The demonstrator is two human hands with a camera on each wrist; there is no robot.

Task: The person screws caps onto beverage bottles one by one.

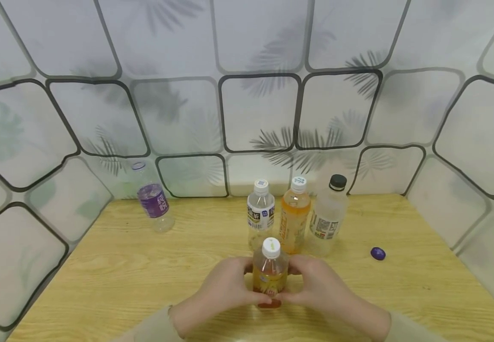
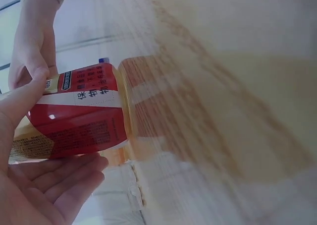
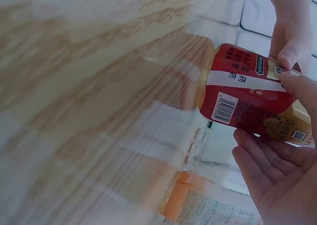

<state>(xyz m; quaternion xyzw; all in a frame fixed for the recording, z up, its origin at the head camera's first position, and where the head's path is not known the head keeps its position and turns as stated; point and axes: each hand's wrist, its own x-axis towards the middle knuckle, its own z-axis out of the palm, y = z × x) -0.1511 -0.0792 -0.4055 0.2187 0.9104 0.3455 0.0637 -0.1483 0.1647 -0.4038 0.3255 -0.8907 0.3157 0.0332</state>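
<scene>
A drink bottle (image 1: 270, 280) with a white cap and a red and gold label stands upright at the front middle of the wooden table (image 1: 178, 275). My left hand (image 1: 226, 286) holds its left side, and my right hand (image 1: 318, 285) holds its right. Both thumbs meet near the front of the label, low on the bottle. In the left wrist view the fingers (image 2: 64, 183) run along the far side of the red label (image 2: 81, 118). The right wrist view shows a barcode on the bottle (image 3: 247, 93), with the right fingers behind it.
Just behind stand a clear bottle with a white cap (image 1: 261, 216), an orange drink bottle (image 1: 294, 218) and a clear bottle with a black cap (image 1: 328, 218). A purple-labelled bottle (image 1: 153, 200) is at the back left. A small purple object (image 1: 377, 253) lies to the right.
</scene>
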